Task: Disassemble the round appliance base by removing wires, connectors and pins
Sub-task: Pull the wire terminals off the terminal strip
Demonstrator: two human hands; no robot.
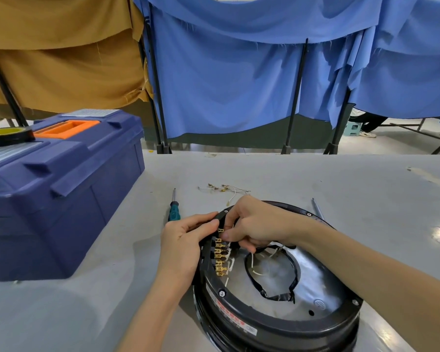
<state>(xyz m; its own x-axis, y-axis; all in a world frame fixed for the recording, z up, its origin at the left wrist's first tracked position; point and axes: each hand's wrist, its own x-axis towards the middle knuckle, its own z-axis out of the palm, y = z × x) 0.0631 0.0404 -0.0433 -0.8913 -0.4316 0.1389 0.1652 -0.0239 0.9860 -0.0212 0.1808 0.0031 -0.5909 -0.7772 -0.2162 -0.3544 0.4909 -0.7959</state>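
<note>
The left hand [184,241] grips the base [277,323] at its ten o'clock rim, steadying it, while the right hand [257,223] pinches the topmost brass connector [221,230] in its fingers, likely to pull it free.

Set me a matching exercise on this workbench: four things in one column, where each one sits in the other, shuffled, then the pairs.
Things
1. screwdriver
2. roll of tape
3. loose wires
4. brass connectors

Places
A. on the lid of the toolbox
B. in a row inside the left rim of the round base
C. on the table, beyond the round base
D. on the table, between the toolbox and the round base

Pairs: 1-D, 2-A, 3-C, 4-B
</note>
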